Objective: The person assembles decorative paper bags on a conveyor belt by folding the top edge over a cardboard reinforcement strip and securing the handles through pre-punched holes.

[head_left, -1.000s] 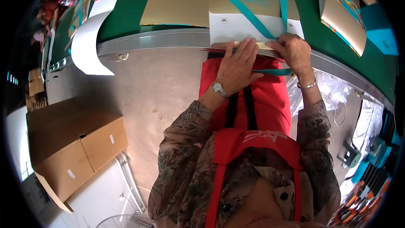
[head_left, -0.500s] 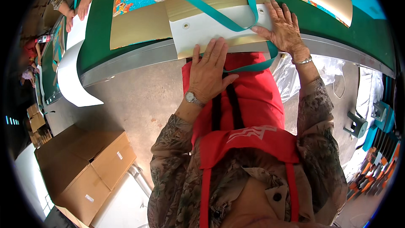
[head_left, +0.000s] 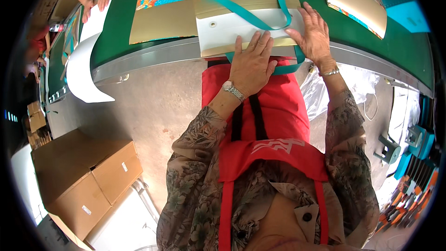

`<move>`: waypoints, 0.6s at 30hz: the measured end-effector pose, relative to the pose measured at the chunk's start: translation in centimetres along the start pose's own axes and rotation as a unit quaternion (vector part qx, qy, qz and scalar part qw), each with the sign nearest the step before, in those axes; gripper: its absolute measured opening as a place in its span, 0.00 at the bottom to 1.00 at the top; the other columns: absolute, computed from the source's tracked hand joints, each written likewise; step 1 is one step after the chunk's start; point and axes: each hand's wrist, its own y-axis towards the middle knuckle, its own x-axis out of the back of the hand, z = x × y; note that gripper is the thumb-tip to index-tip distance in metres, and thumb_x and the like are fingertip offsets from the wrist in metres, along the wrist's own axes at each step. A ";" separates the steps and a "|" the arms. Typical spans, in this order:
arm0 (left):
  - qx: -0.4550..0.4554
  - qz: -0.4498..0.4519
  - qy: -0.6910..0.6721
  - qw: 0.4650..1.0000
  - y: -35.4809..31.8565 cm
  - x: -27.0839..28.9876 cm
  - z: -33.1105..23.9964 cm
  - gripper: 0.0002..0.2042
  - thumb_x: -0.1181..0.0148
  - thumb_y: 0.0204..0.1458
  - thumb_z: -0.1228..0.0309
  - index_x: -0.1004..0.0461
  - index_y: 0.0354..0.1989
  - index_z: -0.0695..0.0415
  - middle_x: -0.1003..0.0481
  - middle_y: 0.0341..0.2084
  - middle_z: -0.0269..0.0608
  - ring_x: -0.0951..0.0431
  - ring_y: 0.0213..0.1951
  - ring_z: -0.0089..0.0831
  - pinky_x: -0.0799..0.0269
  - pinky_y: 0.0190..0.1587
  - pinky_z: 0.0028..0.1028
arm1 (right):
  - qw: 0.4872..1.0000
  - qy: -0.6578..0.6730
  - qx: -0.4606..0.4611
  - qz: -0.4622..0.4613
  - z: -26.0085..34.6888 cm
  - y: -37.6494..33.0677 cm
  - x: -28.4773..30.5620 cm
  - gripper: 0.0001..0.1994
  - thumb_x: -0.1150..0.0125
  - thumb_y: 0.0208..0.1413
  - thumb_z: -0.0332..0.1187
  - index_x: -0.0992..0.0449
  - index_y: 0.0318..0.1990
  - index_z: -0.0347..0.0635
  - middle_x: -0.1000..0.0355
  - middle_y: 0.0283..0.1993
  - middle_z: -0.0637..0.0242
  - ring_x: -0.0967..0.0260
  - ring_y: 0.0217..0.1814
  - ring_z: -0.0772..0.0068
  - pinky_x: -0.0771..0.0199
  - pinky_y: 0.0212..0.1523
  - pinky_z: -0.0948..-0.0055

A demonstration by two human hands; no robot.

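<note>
A flat gold paper gift bag [head_left: 181, 19] lies at the table's near edge, with a white panel [head_left: 223, 36] facing up along its near side. On that panel, a metal eyelet [head_left: 213, 24] shows at the left. A teal ribbon handle [head_left: 236, 13] loops across the bag, and another teal ribbon [head_left: 289, 68] hangs below the edge. My left hand [head_left: 253, 65] lies flat, fingers stretched over the panel's near border and a narrow gold strip. Open at the panel's right edge, my right hand [head_left: 317, 37] rests with its thumb on the white surface and its fingers pointing away.
The green table [head_left: 344, 23] has a metal edge [head_left: 153, 56]. A gold printed sheet [head_left: 355, 2] lies at the right. At the far left, a co-worker's hands [head_left: 100, 2] touch a long white strip [head_left: 86, 72] hanging off the table. A cardboard box [head_left: 88, 181] stands lower left.
My left hand has slid to the right along the panel's near border. My right hand stays at the right edge, now covering the eyelet there. The view has shifted slightly.
</note>
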 end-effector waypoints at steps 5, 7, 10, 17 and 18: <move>-0.012 -0.008 -0.020 1.000 -0.6 0.1 0.4 0.28 0.43 0.59 0.64 0.35 0.67 0.61 0.38 0.71 0.44 0.39 0.72 0.43 0.48 0.70 0.59 | 0.978 0.055 0.166 -0.116 2.2 -2.9 3.4 0.20 0.26 0.49 0.42 0.20 0.49 0.47 0.25 0.53 0.71 0.30 0.56 0.59 0.29 0.57 0.57; -0.014 -0.002 0.008 1.000 -0.5 0.4 0.5 0.27 0.43 0.59 0.65 0.34 0.67 0.60 0.37 0.71 0.43 0.38 0.71 0.42 0.47 0.70 0.59 | 0.970 0.111 0.215 -0.009 3.4 -3.4 3.7 0.15 0.27 0.50 0.38 0.19 0.45 0.47 0.25 0.47 0.71 0.27 0.49 0.62 0.24 0.49 0.61; -0.033 -0.002 0.036 0.999 -0.2 0.5 1.1 0.27 0.42 0.58 0.67 0.33 0.66 0.59 0.36 0.70 0.41 0.36 0.71 0.39 0.45 0.69 0.56 | 0.967 0.125 0.220 0.004 4.0 -2.4 3.6 0.12 0.29 0.50 0.35 0.19 0.42 0.47 0.26 0.44 0.70 0.26 0.45 0.64 0.22 0.46 0.63; -0.068 -0.012 0.038 0.997 -0.2 0.5 2.4 0.26 0.38 0.56 0.68 0.31 0.64 0.57 0.34 0.68 0.39 0.34 0.69 0.35 0.40 0.68 0.44 | 0.948 0.018 0.313 0.063 3.8 -0.6 4.4 0.07 0.33 0.50 0.33 0.23 0.37 0.47 0.29 0.39 0.66 0.26 0.45 0.65 0.21 0.44 0.65; -0.069 -0.015 0.036 0.997 -0.1 0.6 2.6 0.26 0.38 0.56 0.68 0.31 0.64 0.57 0.34 0.68 0.39 0.34 0.69 0.35 0.40 0.68 0.44 | 0.951 0.011 0.303 0.058 3.9 -0.6 4.5 0.07 0.33 0.50 0.33 0.23 0.37 0.47 0.29 0.39 0.66 0.26 0.45 0.65 0.21 0.44 0.65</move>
